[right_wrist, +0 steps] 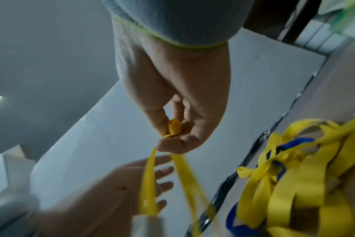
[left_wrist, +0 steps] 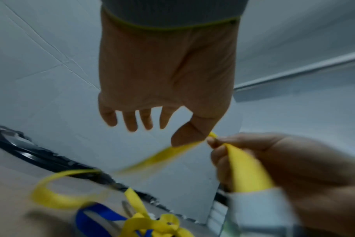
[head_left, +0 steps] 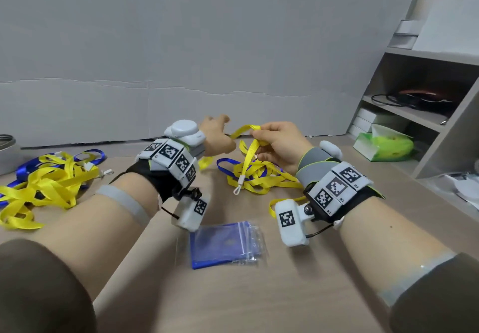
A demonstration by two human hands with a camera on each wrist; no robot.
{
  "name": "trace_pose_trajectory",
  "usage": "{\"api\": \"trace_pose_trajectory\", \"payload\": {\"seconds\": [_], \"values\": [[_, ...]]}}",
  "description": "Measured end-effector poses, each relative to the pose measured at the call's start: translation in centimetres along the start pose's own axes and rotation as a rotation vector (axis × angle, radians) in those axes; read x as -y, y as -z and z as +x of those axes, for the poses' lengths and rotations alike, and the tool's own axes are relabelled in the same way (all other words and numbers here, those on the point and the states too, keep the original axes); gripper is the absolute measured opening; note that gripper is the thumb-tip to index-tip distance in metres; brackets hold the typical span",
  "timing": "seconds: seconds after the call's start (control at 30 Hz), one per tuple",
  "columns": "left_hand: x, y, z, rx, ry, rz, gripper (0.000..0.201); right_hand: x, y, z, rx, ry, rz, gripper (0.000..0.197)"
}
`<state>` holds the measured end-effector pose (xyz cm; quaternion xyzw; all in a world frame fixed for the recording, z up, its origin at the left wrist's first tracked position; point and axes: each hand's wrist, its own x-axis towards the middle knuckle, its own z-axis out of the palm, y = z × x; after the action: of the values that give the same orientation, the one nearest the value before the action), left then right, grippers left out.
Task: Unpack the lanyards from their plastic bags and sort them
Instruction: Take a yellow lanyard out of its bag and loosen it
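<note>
My right hand pinches the fold of a yellow lanyard between thumb and fingers, above the table's middle. The strap hangs down to its white end clip. In the right wrist view the fold sits bunched in the right hand's fingertips. My left hand is just to the left with its fingers spread and straight; its thumb touches the strap. Below lies a tangle of yellow and blue lanyards. Near me lie flat plastic zip bags on a blue sheet.
A second pile of yellow and blue lanyards lies at the left. A green tissue box and a grey shelf unit stand at the right. A grey board closes off the back. A metal object shows at the far left edge.
</note>
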<state>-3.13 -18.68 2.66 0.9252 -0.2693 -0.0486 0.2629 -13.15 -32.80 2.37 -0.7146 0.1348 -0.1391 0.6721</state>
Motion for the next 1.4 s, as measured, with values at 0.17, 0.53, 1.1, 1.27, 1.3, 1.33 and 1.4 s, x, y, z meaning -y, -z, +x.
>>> {"api": "trace_pose_trajectory", "payload": {"seconds": [0.17,0.53,1.1,1.27,1.3,1.33,1.4], "values": [[-0.1,-0.3,-2.6,0.015,-0.185,-0.554,0.041,0.2,-1.5,0.4,-0.009,-0.044,0.169,0.005],[3.8,0.6,-3.7,0.103,-0.129,-0.612,0.022,-0.9,-2.4,1.6,-0.191,-0.121,0.161,0.014],[5.6,2.9,-4.4,0.068,0.005,-0.748,0.036,0.4,-7.1,-0.7,0.355,-0.181,-0.102,0.020],[5.6,2.9,-5.1,0.151,-0.023,-0.727,0.046,-0.4,-8.9,-0.8,0.370,-0.112,0.046,0.022],[5.7,2.8,-5.1,0.150,-0.013,-0.726,0.055,-0.6,-8.8,-0.6,0.341,-0.106,0.092,0.025],[5.8,2.8,-5.0,0.140,-0.014,-0.719,0.061,-0.7,-8.8,-0.5,0.322,-0.101,0.127,0.030],[6.0,2.8,-4.9,0.142,-0.030,-0.721,0.058,-0.9,-8.8,-0.3,0.299,-0.087,0.171,0.034]]}}
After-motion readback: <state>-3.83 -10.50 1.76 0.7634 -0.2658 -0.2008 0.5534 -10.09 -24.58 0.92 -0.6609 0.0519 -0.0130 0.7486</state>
